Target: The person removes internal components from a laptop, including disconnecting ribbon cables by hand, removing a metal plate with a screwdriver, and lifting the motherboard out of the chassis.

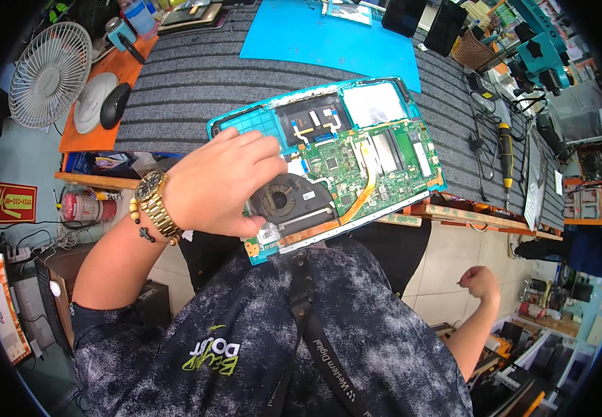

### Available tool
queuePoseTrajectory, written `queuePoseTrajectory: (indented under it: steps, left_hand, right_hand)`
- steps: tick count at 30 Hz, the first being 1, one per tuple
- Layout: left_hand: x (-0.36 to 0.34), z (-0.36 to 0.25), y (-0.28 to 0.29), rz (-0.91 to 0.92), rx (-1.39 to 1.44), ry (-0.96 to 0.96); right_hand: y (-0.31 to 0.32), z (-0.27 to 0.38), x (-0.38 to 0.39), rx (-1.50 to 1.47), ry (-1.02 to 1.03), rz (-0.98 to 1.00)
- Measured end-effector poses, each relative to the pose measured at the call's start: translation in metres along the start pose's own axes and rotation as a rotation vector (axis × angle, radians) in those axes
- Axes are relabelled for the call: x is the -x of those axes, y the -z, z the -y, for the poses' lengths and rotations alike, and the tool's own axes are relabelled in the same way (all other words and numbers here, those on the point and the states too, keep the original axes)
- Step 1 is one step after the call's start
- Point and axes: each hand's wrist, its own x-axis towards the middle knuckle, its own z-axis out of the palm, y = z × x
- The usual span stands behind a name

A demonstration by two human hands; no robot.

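An opened teal laptop chassis lies tilted over the near edge of the grey ribbed mat, its green circuit board, copper heat pipe and black fan exposed. My left hand, with a gold watch, grips the chassis at its left side, fingers curled over it and thumb by the fan's lower corner. Well to the right of the laptop, over the floor, my right hand is closed, with a tiny dark thing at its fingertips that I cannot make out.
A blue mat and two black phones lie at the back. A white fan and black mouse are at left. A yellow screwdriver, cables and a teal microscope are at right. A person's dark-clad legs show far right.
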Motion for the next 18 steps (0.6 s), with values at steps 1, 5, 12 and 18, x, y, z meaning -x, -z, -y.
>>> queuePoseTrajectory:
  steps: [1,5,12,18]
  left_hand:
    - [0.0,0.0,0.001,-0.007,-0.002,-0.004]
    - [0.001,-0.008,-0.002,-0.051,-0.012,0.02]
    - [-0.003,-0.029,-0.018,-0.094,-0.083,0.076]
    - [-0.01,-0.031,-0.019,-0.093,-0.069,0.123]
  right_hand:
    - [-0.01,-0.021,-0.011,0.024,-0.111,0.022]
    - [-0.06,-0.084,-0.044,-0.087,-0.253,0.076]
    - [-0.142,-0.136,-0.073,-0.107,-0.452,-0.01]
    - [-0.172,-0.138,-0.073,-0.263,-0.508,0.052]
